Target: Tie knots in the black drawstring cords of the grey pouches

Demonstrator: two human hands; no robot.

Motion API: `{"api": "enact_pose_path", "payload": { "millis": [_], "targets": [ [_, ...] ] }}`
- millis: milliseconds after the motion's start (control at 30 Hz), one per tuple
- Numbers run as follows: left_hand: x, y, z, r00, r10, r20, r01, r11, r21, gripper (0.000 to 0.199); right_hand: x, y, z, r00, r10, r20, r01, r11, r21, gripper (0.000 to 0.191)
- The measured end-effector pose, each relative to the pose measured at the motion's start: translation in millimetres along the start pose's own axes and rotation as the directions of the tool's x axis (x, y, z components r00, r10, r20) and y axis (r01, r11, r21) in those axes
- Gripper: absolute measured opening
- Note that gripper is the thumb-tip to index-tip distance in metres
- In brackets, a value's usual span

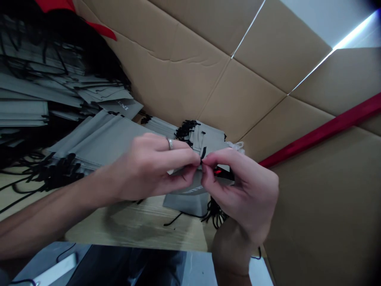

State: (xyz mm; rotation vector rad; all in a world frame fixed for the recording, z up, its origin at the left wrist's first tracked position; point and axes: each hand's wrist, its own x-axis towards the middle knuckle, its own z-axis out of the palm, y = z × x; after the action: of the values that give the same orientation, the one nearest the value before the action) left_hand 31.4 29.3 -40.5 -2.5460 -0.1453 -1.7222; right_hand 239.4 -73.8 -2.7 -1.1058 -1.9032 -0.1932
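Note:
My left hand, with a ring on one finger, and my right hand meet fingertip to fingertip over the table. Both pinch a short black cord, whose end sticks up between them. Under my fingers hangs a grey drawstring bag with pale lettering, partly covered by the hands. Another grey pouch lies flat on the table beneath it. A bunch of black cord ends spills out below my right hand. Something small and red shows behind the right fingers; I cannot tell what it is.
Stacks of grey bags with black cords fill the left side of the wooden table. A smaller stack stands behind my hands. Cardboard walls enclose the back and right, crossed by a red strip.

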Motion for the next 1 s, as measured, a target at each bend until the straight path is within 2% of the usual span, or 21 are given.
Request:
{"api": "enact_pose_path", "payload": {
  "millis": [133,267,333,400,467,500,533,600,700,767,900,1000],
  "targets": [
    [7,3,-2.2,0.978,-0.207,0.000,0.199,0.940,-0.276,0.014,-1,9,-1,0.999,-0.015,-0.033,0.021,0.986,0.165,0.024],
    [12,-3,1.0,0.960,-0.269,0.080,0.265,0.776,-0.573,0.019,0,17,4,0.997,-0.016,-0.080,0.041,0.946,0.322,0.029],
    [13,-6,3.5,0.955,-0.276,0.109,0.281,0.723,-0.631,0.021,0,19,5,0.997,0.007,-0.072,0.017,0.946,0.323,0.028],
    [11,-7,4.9,0.965,-0.247,0.086,0.254,0.804,-0.538,0.018,-1,17,4,0.997,0.038,-0.073,-0.019,0.968,0.251,0.027],
    [6,-5,4.7,0.987,-0.158,0.007,0.153,0.942,-0.297,0.016,-1,13,2,0.995,0.052,-0.088,-0.037,0.986,0.160,0.026],
    [4,-2,3.8,0.995,-0.097,-0.023,0.092,0.982,-0.166,0.015,-1,10,1,0.994,0.047,-0.097,-0.035,0.992,0.120,0.025],
    [1,2,2.4,0.998,-0.040,-0.041,0.037,0.998,-0.058,0.013,-1,7,1,0.994,0.038,-0.103,-0.029,0.996,0.083,0.024],
    [-3,9,-1.7,1.000,0.014,-0.013,-0.013,0.998,0.054,0.012,-1,0,1,0.994,0.013,-0.109,-0.011,1.000,0.018,0.022],
    [-4,18,-9.1,0.997,0.002,0.074,-0.009,0.995,0.101,0.011,0,-8,2,0.992,-0.053,-0.115,0.046,0.997,-0.063,0.023],
    [-3,19,-12.7,0.996,0.009,0.091,-0.020,0.993,0.119,0.012,-1,-11,2,0.993,-0.072,-0.098,0.062,0.993,-0.102,0.024],
    [-2,16,-12.9,0.992,0.060,0.110,-0.073,0.991,0.115,0.015,-2,-11,0,1.000,-0.006,-0.017,0.004,0.993,-0.117,0.020],
    [-5,12,-7.7,0.992,0.072,0.100,-0.080,0.994,0.076,0.015,-2,-10,-2,1.000,-0.009,0.003,0.009,0.995,-0.099,0.018]
  ]
}}
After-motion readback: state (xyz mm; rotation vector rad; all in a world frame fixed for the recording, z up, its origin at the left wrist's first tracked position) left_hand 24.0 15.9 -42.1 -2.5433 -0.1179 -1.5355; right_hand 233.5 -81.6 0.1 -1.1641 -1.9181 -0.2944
